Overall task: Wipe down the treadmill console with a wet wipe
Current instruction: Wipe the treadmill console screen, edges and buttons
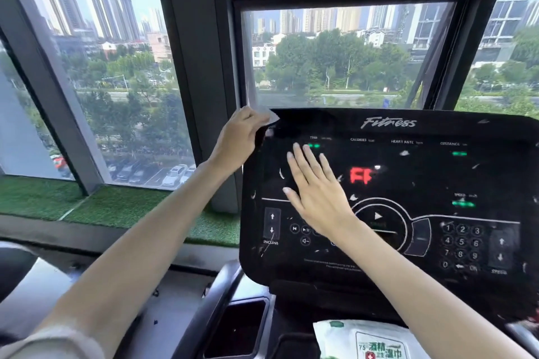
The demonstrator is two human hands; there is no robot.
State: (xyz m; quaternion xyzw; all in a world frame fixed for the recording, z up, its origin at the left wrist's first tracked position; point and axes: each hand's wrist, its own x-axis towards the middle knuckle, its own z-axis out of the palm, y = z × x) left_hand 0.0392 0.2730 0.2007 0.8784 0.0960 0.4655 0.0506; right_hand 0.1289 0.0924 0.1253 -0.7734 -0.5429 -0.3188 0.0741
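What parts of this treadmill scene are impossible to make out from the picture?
All in the head view:
- Wet wipe: mostly hidden by the left hand.
- Console buttons beneath the right hand: covered.
- Fine print below the buttons: too small and blurred.
- Wipe packet: cut off by the bottom edge and the right arm.
- Console's right side: cut off by the frame edge.

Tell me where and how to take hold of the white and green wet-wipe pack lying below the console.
Grip the white and green soft wet-wipe pack across its upper left corner, coming from above and from the left. It lies flat below the black treadmill console, and the right forearm crosses its right side, so only the left part is free. The lower edge is out of frame. Pinching the soft wrapper with the fingers should probably work.
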